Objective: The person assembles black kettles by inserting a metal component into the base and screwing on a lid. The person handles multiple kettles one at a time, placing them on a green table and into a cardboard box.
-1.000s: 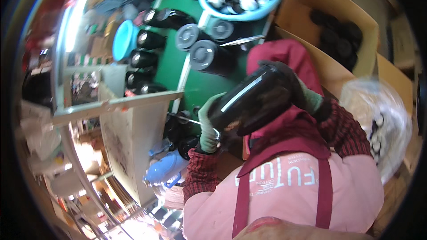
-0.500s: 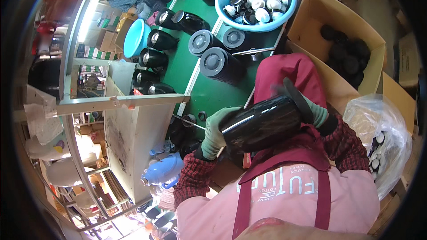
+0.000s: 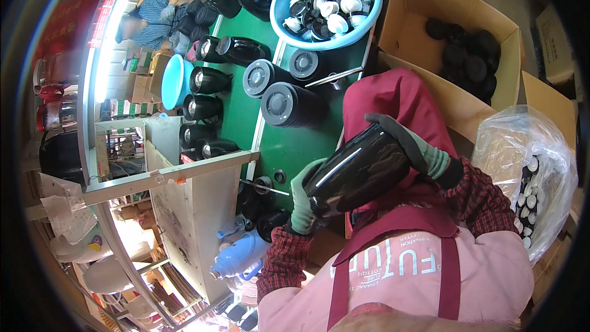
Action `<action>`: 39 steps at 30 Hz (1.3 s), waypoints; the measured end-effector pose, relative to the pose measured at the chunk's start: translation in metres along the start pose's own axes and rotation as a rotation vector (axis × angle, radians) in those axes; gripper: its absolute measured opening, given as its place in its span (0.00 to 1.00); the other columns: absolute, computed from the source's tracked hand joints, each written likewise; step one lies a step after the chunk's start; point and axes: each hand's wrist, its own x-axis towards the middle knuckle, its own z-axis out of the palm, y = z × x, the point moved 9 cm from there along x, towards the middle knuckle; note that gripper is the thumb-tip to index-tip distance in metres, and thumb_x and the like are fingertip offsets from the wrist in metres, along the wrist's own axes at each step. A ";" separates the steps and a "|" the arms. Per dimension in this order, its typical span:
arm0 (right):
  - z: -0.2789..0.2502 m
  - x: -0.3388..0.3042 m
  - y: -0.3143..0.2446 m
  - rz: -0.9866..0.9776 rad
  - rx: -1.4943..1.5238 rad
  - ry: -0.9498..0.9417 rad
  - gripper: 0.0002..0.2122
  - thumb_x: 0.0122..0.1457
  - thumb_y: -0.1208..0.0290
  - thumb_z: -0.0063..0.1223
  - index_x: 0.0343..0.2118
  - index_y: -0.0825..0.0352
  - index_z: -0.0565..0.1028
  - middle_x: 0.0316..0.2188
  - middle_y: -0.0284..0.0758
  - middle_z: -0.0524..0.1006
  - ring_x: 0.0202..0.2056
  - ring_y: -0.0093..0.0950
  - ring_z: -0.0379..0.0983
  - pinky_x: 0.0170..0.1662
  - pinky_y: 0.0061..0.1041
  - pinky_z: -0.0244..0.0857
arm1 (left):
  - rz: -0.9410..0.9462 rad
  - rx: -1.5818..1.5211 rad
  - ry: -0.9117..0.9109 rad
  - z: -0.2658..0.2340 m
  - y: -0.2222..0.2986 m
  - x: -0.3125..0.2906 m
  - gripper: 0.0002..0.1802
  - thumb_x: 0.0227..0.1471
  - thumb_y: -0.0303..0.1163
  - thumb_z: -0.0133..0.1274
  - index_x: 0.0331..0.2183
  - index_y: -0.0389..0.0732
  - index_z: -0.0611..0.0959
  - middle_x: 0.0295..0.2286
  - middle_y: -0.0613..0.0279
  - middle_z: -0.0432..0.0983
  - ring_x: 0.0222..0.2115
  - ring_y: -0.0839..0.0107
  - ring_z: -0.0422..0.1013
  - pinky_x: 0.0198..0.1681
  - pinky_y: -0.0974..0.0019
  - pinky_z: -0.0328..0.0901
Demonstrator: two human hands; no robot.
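Note:
A glossy black vacuum jug (image 3: pixel 359 172) lies slanted across my lap, its right end higher than its left. My left hand (image 3: pixel 302 200), in a pale green glove with dark parts, is closed around the lower left end. With its dark-palmed glove, my right hand (image 3: pixel 421 147) grips the upper right end, fingers curled over the rim. Each end is partly covered by a hand. Beyond the jug, several dark grey ribbed round caps (image 3: pixel 281 104) stand in stacks on the green bench (image 3: pixel 286 147). A metal rod (image 3: pixel 335 77) lies beside them at the bench edge.
A blue basin (image 3: pixel 375 9) holds many white and black stoppers. At right stand a cardboard box (image 3: pixel 393 21) with black round parts and a clear plastic bag (image 3: pixel 491 141) with white-and-black pieces. Black jugs (image 3: pixel 203 107) line the bench. Another person (image 3: pixel 157 18) works at far left.
My right hand has come down from its blurred, raised position onto the jug's right end. The jug is tilted more steeply. The whole view has shifted slightly.

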 end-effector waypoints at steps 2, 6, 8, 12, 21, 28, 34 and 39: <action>0.000 -0.007 -0.016 -0.112 -0.117 0.086 0.24 0.75 0.59 0.32 0.68 0.67 0.58 0.60 0.35 0.68 0.60 0.26 0.65 0.67 0.27 0.54 | 0.167 0.068 -0.034 0.002 0.003 0.005 0.33 0.45 0.42 0.65 0.49 0.29 0.80 0.43 0.56 0.81 0.43 0.70 0.77 0.50 0.66 0.70; 0.004 -0.020 -0.028 -0.261 -0.020 0.129 0.26 0.75 0.55 0.31 0.67 0.68 0.59 0.60 0.34 0.69 0.60 0.25 0.66 0.66 0.26 0.55 | 0.070 -0.140 -0.033 0.000 -0.030 0.014 0.33 0.48 0.43 0.62 0.50 0.30 0.79 0.43 0.56 0.81 0.43 0.70 0.76 0.51 0.64 0.69; -0.006 -0.018 -0.011 -0.198 0.165 0.136 0.26 0.74 0.55 0.31 0.67 0.69 0.60 0.60 0.34 0.69 0.59 0.24 0.67 0.65 0.26 0.56 | 0.069 -0.106 -0.021 0.002 -0.027 0.017 0.28 0.51 0.37 0.57 0.50 0.28 0.79 0.43 0.56 0.81 0.45 0.69 0.76 0.52 0.63 0.69; -0.028 -0.011 0.030 -0.065 0.238 0.083 0.25 0.74 0.57 0.30 0.66 0.69 0.62 0.60 0.35 0.70 0.57 0.24 0.69 0.64 0.27 0.59 | 0.102 0.360 -0.052 0.018 0.017 0.031 0.19 0.46 0.24 0.58 0.43 0.36 0.84 0.31 0.45 0.82 0.34 0.60 0.82 0.38 0.60 0.72; -0.025 -0.030 0.059 0.141 0.970 -0.017 0.31 0.68 0.47 0.39 0.66 0.67 0.62 0.62 0.43 0.70 0.61 0.34 0.67 0.66 0.37 0.58 | 0.194 0.238 -0.319 0.055 0.100 0.040 0.34 0.52 0.23 0.58 0.60 0.33 0.71 0.49 0.55 0.77 0.48 0.68 0.73 0.54 0.64 0.66; -0.068 -0.040 0.014 -0.354 -0.129 0.286 0.35 0.51 0.64 0.72 0.60 0.67 0.66 0.57 0.39 0.73 0.56 0.31 0.71 0.59 0.34 0.65 | 0.854 0.537 0.091 0.082 0.165 0.003 0.48 0.35 0.36 0.73 0.58 0.36 0.72 0.56 0.46 0.66 0.58 0.49 0.63 0.61 0.51 0.60; -0.072 -0.036 0.065 -0.162 0.311 0.279 0.35 0.54 0.65 0.69 0.63 0.65 0.63 0.60 0.40 0.70 0.61 0.31 0.67 0.64 0.35 0.59 | 1.015 0.927 0.188 0.105 0.159 -0.007 0.30 0.37 0.60 0.69 0.40 0.52 0.86 0.49 0.62 0.73 0.52 0.55 0.67 0.59 0.43 0.60; -0.061 -0.045 0.071 -0.292 -0.275 0.154 0.38 0.53 0.66 0.70 0.64 0.65 0.60 0.62 0.38 0.68 0.61 0.31 0.66 0.66 0.34 0.56 | 1.174 0.907 0.287 0.115 0.158 -0.028 0.33 0.34 0.70 0.65 0.36 0.55 0.86 0.42 0.69 0.77 0.48 0.59 0.68 0.54 0.45 0.63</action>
